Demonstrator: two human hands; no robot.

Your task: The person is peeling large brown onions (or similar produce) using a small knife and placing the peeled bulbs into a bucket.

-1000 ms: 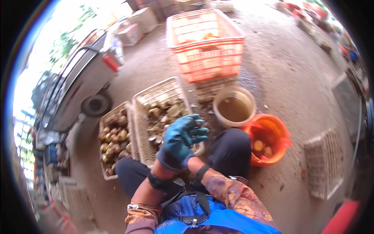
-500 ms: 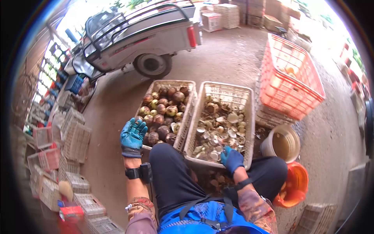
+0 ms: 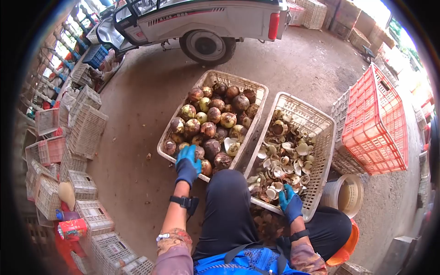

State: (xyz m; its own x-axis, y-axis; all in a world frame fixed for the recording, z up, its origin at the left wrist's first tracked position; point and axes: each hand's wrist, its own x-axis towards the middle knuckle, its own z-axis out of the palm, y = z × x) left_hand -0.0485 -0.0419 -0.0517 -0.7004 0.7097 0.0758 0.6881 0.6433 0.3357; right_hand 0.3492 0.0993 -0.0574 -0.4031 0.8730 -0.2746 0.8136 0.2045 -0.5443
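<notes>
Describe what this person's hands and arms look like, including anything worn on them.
The left hand and right hand wear gloves, bright blue over the fingers, darker blue toward the wrist. The left wrist has a black strap with a small black box; the right, a plain dark band. Patterned sleeves in mauve and rusty orange end on the forearms.

The floor (image 3: 133,123) is open left of the fruit crate (image 3: 238,80). A knee (image 3: 227,185) blocks the near end of the thin gap beside the peel crate (image 3: 323,176).
</notes>
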